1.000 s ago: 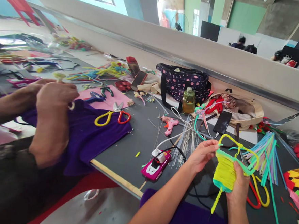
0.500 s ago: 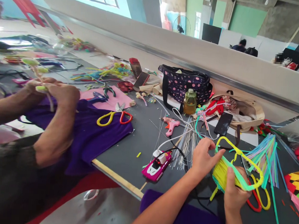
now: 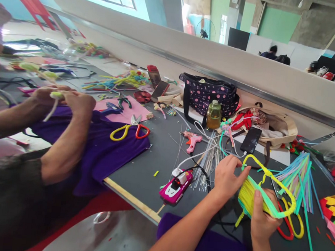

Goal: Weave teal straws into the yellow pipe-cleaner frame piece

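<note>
Holds a yellow fuzzy piece (image 3: 247,196) in the right hand (image 3: 266,216), at the lower right of the frame, with the thumb pressed on top by its green edge (image 3: 269,201). Cannot tell the place of all the fingers behind it. Pinches the upper left end of that edge with the left hand (image 3: 229,177), thumb and fingers close together. Has the piece tilted, up over the dark table (image 3: 141,173), with a big yellow loop (image 3: 288,191) sticking out to the right.

Just beside the right hand, partly hidden, scissors (image 3: 299,226) with red and yellow handles. At the right of the frame, a fan of fuzzy sticks (image 3: 301,177) in blue, purple and green. Near the left hand, a bunch of thin wires (image 3: 209,166) and, higher up, a black phone (image 3: 251,140). Near the middle, a pink glue gun (image 3: 194,140), and below it a bright pink power strip (image 3: 173,191) with a white plug (image 3: 181,177).

Above the middle, a dark bag (image 3: 208,94) with pink dots, and a bottle (image 3: 213,115) in front. At the bottom, purple cloth (image 3: 208,243) under the arms. At the left, another person's hands (image 3: 81,105), holding a stem with pale green puffs (image 3: 56,94).
</note>
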The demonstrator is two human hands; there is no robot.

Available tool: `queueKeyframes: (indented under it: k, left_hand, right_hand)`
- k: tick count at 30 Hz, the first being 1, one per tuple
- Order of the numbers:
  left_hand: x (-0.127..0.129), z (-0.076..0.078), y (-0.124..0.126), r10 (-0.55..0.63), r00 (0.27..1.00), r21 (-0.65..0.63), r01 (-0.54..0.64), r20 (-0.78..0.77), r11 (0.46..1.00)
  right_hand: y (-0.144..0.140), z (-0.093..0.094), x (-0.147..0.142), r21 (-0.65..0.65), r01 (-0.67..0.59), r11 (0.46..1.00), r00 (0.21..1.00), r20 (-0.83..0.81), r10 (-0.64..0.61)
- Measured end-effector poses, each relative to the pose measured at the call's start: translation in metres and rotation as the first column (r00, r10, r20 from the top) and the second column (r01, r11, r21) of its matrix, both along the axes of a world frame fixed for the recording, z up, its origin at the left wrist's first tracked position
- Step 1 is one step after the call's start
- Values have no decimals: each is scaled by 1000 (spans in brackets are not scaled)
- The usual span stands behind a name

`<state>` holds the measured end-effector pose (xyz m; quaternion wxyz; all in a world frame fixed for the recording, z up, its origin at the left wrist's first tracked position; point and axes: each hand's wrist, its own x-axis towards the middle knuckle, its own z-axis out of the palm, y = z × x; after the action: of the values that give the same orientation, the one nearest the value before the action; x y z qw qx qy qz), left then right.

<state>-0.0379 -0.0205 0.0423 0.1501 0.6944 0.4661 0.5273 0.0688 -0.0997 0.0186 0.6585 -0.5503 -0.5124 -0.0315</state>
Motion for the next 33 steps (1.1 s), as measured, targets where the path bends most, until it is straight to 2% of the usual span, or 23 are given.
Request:
queueKeyframes:
  k: [4,8,12,15,18,22,26,28,30,33]
  left_hand:
    - [0,0,0,6,1000,7,-6,-17,1000]
    - [-1,2,-1,-14,999,-9,15,32,1000]
    - [-2,3,0,-89,973,-99,112,214,989]
    - [-2,4,2,-146,912,-159,221,383,962]
    - [-3,5,4,-181,840,-215,329,512,919]
    - [-3,5,6,-188,736,-279,462,650,842]
    - [-2,5,8,-173,605,-290,588,777,755]
    - [-2,5,9,-135,503,-290,675,854,679]
    - [-3,5,9,-71,389,-280,765,918,580]
    - [-5,4,10,-21,260,-225,872,965,435]
  right_hand:
    - [0,1,0,16,3,1000,999,38,-4]
    - [0,3,0,16,-1,1000,999,50,0]
    - [-1,4,0,1,-7,1000,999,36,7]
    - [-2,4,0,-31,-20,999,1000,-23,20]
    - [-2,1,2,-94,-13,996,989,-149,-1]
    - [-2,-2,1,-151,-15,988,938,-345,-38]
    - [-1,-5,1,-160,-99,982,821,-571,-10]
    - [0,-6,1,-162,-161,973,747,-665,13]
    - [1,-5,3,-168,-201,965,687,-727,16]
    - [3,-5,4,-174,-224,959,649,-760,14]
